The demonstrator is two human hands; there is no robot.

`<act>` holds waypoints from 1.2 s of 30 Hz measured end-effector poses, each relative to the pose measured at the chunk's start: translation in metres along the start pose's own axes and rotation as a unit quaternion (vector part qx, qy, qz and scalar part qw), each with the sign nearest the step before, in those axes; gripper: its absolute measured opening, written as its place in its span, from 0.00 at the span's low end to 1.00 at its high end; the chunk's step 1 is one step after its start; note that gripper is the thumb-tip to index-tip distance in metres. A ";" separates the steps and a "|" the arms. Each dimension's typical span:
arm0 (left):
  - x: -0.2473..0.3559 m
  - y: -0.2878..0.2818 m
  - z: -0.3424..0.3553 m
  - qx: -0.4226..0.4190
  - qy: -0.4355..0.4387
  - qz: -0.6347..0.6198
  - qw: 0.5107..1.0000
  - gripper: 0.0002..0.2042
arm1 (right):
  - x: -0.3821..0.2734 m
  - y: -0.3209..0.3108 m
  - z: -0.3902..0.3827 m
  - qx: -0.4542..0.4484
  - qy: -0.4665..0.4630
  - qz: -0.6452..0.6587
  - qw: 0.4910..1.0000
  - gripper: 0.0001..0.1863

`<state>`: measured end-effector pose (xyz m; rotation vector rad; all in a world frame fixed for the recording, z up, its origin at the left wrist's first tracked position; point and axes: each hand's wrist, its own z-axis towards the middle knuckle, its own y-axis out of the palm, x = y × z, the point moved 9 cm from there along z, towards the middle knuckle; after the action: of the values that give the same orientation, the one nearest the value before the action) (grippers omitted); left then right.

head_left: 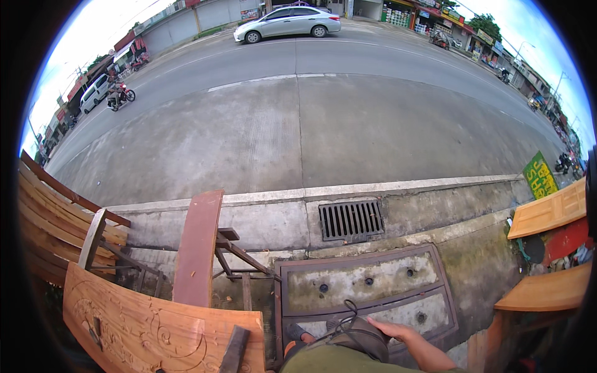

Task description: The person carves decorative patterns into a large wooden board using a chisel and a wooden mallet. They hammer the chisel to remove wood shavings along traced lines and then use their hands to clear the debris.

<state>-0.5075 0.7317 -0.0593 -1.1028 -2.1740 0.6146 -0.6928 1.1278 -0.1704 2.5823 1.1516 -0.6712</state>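
My right hand (pixel 395 329) reaches in from the lower right and lies along the dark grey-brown cloth (pixel 357 339) at my waist. Its fingers look stretched out, partly hidden against the cloth, and I see nothing held in them. A black cord (pixel 351 314) loops up from that cloth. My left hand is out of view. At the lower left lies a carved wooden panel (pixel 143 323) with a scroll and leaf relief. A dark wooden piece (pixel 235 349) rests on its right end, and a small dark object (pixel 96 329) on its left part.
A reddish-brown board (pixel 198 248) slants past a wooden trestle (pixel 245 264). Stacked planks (pixel 68 217) stand left. Ahead are a framed concrete cover (pixel 364 286), a drain grate (pixel 352 219) and a curb. Wooden panels (pixel 550 211) and a green sign (pixel 540 176) stand right. A silver car (pixel 289 23) is on the road.
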 end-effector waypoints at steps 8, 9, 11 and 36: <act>0.139 -0.096 0.078 0.212 0.182 -0.053 0.959 0.12 | 0.008 -0.019 -0.005 0.051 -0.086 0.209 0.973 0.25; 0.150 -0.092 0.091 0.203 0.193 -0.056 0.958 0.12 | 0.004 -0.019 -0.005 0.048 -0.093 0.210 0.972 0.24; 0.186 -0.081 0.110 0.183 0.259 -0.021 0.948 0.13 | 0.011 -0.022 -0.019 0.061 -0.111 0.206 0.970 0.21; 0.302 0.019 0.094 -0.177 0.490 -0.145 0.841 0.18 | 0.019 -0.014 -0.106 0.125 -0.260 0.331 0.898 0.15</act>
<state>-0.7029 0.9811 -0.0428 -0.9199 -1.4758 -0.4573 -0.6594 1.1908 -0.0889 2.4902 0.0061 -1.2656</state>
